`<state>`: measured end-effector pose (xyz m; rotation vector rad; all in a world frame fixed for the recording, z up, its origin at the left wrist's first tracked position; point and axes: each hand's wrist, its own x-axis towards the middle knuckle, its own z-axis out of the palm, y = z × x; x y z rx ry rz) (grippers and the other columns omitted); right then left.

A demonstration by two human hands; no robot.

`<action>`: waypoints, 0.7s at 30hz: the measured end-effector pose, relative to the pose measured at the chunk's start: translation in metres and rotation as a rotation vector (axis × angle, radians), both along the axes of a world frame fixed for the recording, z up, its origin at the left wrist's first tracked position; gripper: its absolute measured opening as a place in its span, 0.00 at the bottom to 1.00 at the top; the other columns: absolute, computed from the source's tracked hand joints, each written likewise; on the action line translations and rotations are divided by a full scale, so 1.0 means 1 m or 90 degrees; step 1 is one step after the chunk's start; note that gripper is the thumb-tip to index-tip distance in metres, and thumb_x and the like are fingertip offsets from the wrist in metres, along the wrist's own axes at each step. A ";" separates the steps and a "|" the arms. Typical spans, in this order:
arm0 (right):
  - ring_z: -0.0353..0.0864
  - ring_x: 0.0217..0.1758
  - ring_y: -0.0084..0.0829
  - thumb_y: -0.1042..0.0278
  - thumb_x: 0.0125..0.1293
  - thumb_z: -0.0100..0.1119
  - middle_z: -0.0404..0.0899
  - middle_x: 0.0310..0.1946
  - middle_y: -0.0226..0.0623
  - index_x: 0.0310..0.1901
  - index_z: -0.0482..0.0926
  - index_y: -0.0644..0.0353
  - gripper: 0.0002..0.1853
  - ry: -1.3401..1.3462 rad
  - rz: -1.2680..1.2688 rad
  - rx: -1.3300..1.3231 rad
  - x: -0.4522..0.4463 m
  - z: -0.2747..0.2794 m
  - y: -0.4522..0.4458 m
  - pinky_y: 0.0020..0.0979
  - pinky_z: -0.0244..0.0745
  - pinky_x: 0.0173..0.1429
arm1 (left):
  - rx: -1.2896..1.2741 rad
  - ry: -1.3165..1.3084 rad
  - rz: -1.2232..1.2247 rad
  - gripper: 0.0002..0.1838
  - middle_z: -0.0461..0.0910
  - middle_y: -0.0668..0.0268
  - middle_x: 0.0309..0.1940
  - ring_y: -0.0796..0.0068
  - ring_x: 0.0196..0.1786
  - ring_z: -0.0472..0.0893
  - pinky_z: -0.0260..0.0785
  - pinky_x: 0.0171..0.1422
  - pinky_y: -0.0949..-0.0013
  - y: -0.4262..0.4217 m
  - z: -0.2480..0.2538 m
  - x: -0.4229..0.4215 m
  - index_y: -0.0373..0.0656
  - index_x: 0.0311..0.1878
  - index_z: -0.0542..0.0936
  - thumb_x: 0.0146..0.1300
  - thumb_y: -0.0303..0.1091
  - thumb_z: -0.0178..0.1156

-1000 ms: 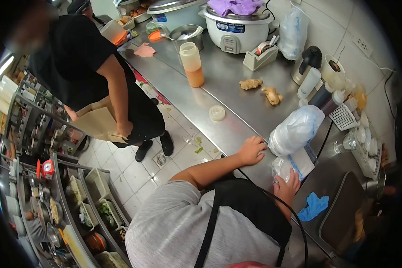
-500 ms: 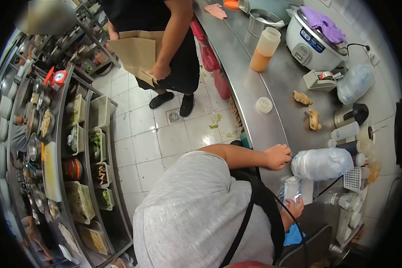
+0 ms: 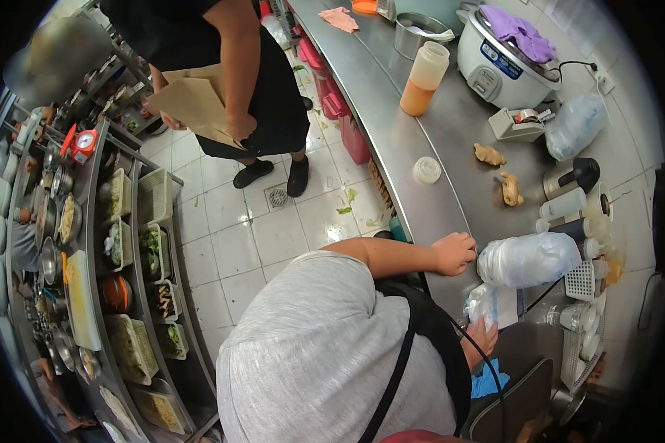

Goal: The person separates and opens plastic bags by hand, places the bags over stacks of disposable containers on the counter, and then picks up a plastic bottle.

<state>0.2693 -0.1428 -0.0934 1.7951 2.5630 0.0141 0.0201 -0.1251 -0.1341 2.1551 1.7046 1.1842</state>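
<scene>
My left hand [image 3: 454, 253] rests on the steel counter with its fingers curled in; whatever it may hold is hidden. Just beyond it lies a stack of round white items wrapped in clear plastic [image 3: 528, 260]. Lower down, my right hand [image 3: 480, 342] has its fingers at a small crumpled clear plastic bag [image 3: 486, 304], apparently gripping its near edge. A white sheet [image 3: 508, 306] shows partly under that bag. Beside my right wrist is a blue cloth or glove [image 3: 489, 379].
A co-worker holds brown paper bags [image 3: 192, 103] in the aisle. The counter bears a sauce bottle [image 3: 425, 80], a white lid [image 3: 427, 170], ginger [image 3: 510, 189], a tape dispenser [image 3: 521, 124] and a rice cooker [image 3: 506, 59]. Shelves with food baskets [image 3: 155, 196] stand at left.
My right hand has shifted slightly and the small plastic bag looks more bunched up. My left hand stays in place. The co-worker has moved a little, lowering the paper bags. The view has shifted slightly.
</scene>
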 end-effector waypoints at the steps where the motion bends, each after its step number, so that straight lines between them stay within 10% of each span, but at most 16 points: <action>1: 0.54 0.59 0.47 0.59 0.53 0.52 0.54 0.58 0.50 0.53 0.67 0.47 0.23 0.006 -0.004 -0.001 -0.002 0.001 0.000 0.45 0.52 0.58 | -0.007 0.003 -0.001 0.10 0.68 0.64 0.35 0.64 0.42 0.67 0.61 0.42 0.62 -0.001 0.003 -0.001 0.47 0.28 0.73 0.38 0.35 0.57; 21: 0.62 0.54 0.43 0.67 0.49 0.49 0.64 0.52 0.41 0.33 0.77 0.57 0.10 0.171 0.000 0.148 0.001 0.008 0.010 0.42 0.56 0.54 | -0.001 -0.009 -0.001 0.09 0.68 0.65 0.34 0.64 0.42 0.67 0.60 0.42 0.63 -0.001 0.004 -0.001 0.47 0.28 0.73 0.39 0.34 0.56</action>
